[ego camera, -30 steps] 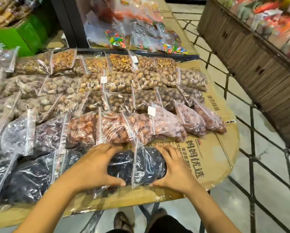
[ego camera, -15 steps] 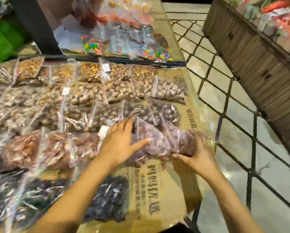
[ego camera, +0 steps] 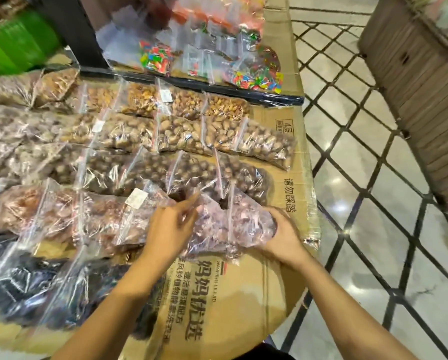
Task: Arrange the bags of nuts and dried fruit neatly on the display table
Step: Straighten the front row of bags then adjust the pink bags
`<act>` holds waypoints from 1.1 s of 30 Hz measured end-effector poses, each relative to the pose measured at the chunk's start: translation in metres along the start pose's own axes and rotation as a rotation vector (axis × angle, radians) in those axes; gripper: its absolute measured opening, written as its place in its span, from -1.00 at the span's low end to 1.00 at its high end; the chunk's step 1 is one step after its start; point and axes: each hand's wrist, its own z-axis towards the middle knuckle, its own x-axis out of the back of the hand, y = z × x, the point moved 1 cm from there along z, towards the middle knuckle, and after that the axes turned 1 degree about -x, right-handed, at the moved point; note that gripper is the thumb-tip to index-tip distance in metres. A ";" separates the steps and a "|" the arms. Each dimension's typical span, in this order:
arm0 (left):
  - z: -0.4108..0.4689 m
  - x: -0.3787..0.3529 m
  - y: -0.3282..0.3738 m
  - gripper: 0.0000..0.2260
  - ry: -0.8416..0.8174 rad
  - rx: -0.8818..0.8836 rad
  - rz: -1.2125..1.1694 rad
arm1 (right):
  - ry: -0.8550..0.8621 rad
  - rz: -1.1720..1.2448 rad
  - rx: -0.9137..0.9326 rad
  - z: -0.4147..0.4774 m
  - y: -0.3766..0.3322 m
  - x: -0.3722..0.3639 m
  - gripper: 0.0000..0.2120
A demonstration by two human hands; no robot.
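Head view: the tabletop [ego camera: 293, 154], covered with flattened cardboard [ego camera: 225, 307], carries clear zip bags laid in overlapping rows that run from 9 o'clock to 3 o'clock. The work is on the fourth row back, the pinkish dried fruit, at its 3 o'clock end.

The end bag [ego camera: 251, 222] lies just short of the tabletop's edge. Its white zip strip runs roughly from 12 to 6 o'clock, and its body bulges toward 3 o'clock. The right hand [ego camera: 282, 237] grips that outer side, with fingers curled round the plastic from the 4 o'clock side and the thumb on top.

The left hand [ego camera: 170, 227] sits at 9 o'clock of it. Its fingers [ego camera: 191, 203] are stretched out toward 1 o'clock and blurred, lying against the neighbouring bag [ego camera: 207, 232] rather than closing on anything.

So the end bag lies between the two hands, with the right hand nearer and already holding it. To my eye the next move turns on sliding this bag toward 9 o'clock until its zip strip overlaps the neighbour, as the bags farther along the row do.

Dark fruit bags [ego camera: 35, 294] fill the near row at 8 o'clock, which stops short of the hands. Tiled floor [ego camera: 373, 203] lies beyond the edge.
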 end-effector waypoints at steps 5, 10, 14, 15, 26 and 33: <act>-0.018 0.017 -0.010 -0.68 -0.023 0.048 -0.066 | 0.150 0.230 0.072 -0.022 -0.015 -0.009 -0.32; -0.011 0.012 -0.007 -0.69 0.008 -0.001 0.157 | -0.108 -0.294 0.126 -0.023 -0.017 -0.006 -0.07; -0.012 0.004 0.010 -0.63 0.069 0.013 0.370 | -0.202 -0.401 0.142 -0.025 -0.019 0.000 0.14; -0.012 0.005 0.017 -0.55 0.064 0.035 0.397 | -0.209 -0.391 0.150 -0.025 -0.018 0.001 0.13; -0.010 -0.052 0.045 -0.75 0.046 0.168 0.137 | -0.307 -0.298 0.316 -0.009 -0.004 0.017 0.14; -0.027 -0.056 0.072 -0.71 0.322 0.189 0.021 | -0.291 -0.350 0.336 0.004 0.004 0.025 0.01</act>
